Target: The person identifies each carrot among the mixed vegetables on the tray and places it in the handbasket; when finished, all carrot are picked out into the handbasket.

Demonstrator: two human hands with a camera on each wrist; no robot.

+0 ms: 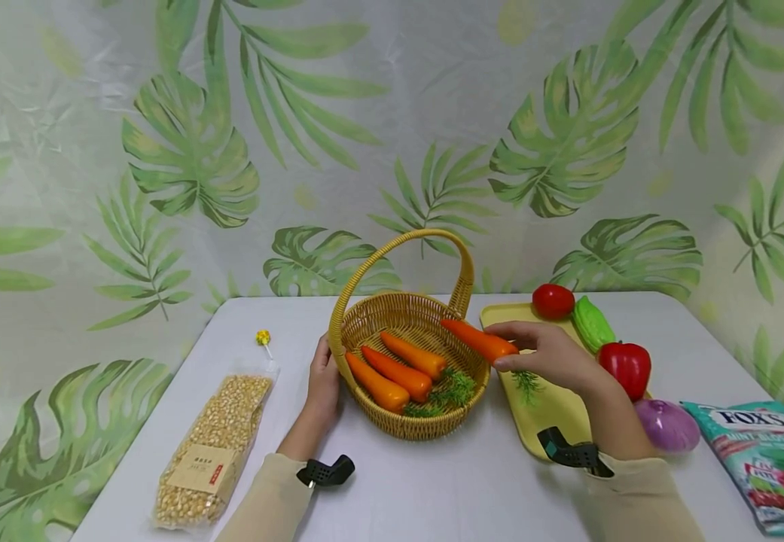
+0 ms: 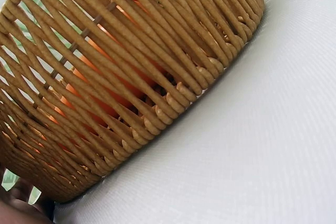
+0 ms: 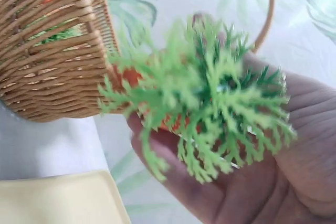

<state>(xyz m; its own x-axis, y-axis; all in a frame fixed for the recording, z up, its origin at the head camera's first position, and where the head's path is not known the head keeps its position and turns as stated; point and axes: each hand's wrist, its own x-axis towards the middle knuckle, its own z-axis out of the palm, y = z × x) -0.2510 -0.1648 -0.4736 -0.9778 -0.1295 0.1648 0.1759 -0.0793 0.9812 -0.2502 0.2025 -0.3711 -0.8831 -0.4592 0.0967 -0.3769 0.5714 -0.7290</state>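
My right hand [image 1: 550, 354] pinches an orange toy carrot [image 1: 480, 341] near its thick end, over the right rim of the basket. The carrot's tip points left over the basket, and its green leafy top [image 3: 199, 103] hangs below the hand. My left hand [image 1: 322, 382] rests against the outer left wall of the yellow-brown wicker basket [image 1: 412, 427], some of its fingers hidden behind the weave. The basket stands upright with its tall handle [image 1: 392, 245] raised. Inside lie several carrots [image 1: 398, 374], tips to the upper left, leaves [image 1: 456, 388] to the right.
Right of the basket, a yellow tray [image 1: 523, 425] has a red tomato [image 1: 553, 301], a green gourd [image 1: 593, 324] and a red pepper [image 1: 625, 369] at its edge. Beyond are a purple onion [image 1: 669, 425] and a candy bag [image 1: 764, 459]. At left lie a kernel bag [image 1: 215, 444] and a lollipop [image 1: 263, 338].
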